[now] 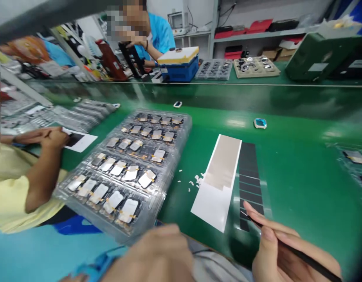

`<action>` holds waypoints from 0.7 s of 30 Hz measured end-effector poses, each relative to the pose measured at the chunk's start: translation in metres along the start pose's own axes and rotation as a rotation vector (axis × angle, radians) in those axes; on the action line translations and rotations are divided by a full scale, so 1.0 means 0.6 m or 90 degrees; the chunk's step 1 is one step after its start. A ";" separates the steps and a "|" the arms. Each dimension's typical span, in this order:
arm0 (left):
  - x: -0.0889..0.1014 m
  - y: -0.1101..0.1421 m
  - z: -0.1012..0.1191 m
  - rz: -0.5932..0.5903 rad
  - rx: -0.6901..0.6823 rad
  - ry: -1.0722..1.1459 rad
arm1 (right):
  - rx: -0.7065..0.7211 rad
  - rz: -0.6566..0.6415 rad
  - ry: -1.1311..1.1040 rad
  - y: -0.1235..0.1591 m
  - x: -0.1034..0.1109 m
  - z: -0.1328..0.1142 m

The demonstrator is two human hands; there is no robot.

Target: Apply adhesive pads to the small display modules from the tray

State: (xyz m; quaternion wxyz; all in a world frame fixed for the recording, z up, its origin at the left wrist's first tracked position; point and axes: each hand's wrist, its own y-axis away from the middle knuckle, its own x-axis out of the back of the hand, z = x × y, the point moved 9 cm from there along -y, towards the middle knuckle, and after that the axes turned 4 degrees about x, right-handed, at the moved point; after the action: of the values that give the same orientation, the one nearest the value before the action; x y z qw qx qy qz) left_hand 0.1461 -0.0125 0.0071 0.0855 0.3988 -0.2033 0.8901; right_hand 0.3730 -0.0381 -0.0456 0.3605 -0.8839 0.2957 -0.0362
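Observation:
My right hand (289,246) is closed around slim black tweezers (298,252), whose thin metal tip points left. The tip lies over the lower end of a clear sheet with black strips (250,188), and my index finger reaches close to it. Beside that sheet lies a long white sheet (211,201) with a beige upper part. Small white scraps (197,180) are scattered along its left edge. My left hand (157,254) is blurred at the bottom, near the front corner of a clear plastic tray (173,164); its fingers are hidden.
Rows of small screen-like parts (129,210) with orange tabs fill the tray. Two small watch-like frames (260,123) (177,104) lie farther back. Another clear tray (353,160) sits at right. A co-worker's hands (53,137) work at left; another person (160,33) sits behind the raised shelf (245,80).

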 end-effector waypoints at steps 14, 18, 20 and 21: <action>0.104 -0.161 -0.264 -0.258 0.232 -0.187 | 0.001 -0.142 0.134 0.019 -0.013 0.014; 0.131 -0.168 -0.264 -0.227 0.221 -0.247 | -0.039 -0.118 0.110 0.028 -0.004 0.027; 0.141 -0.173 -0.268 -0.227 0.205 -0.277 | -0.043 -0.126 0.100 0.032 -0.002 0.033; 0.144 -0.175 -0.271 -0.234 0.195 -0.289 | -0.043 -0.130 0.096 0.034 0.000 0.036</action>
State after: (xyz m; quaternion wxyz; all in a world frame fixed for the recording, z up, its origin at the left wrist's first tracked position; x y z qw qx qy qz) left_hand 0.0117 0.1514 0.0047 0.1365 0.6251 -0.0052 0.7685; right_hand 0.3687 -0.0363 -0.0747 0.3017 -0.9158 0.2317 -0.1291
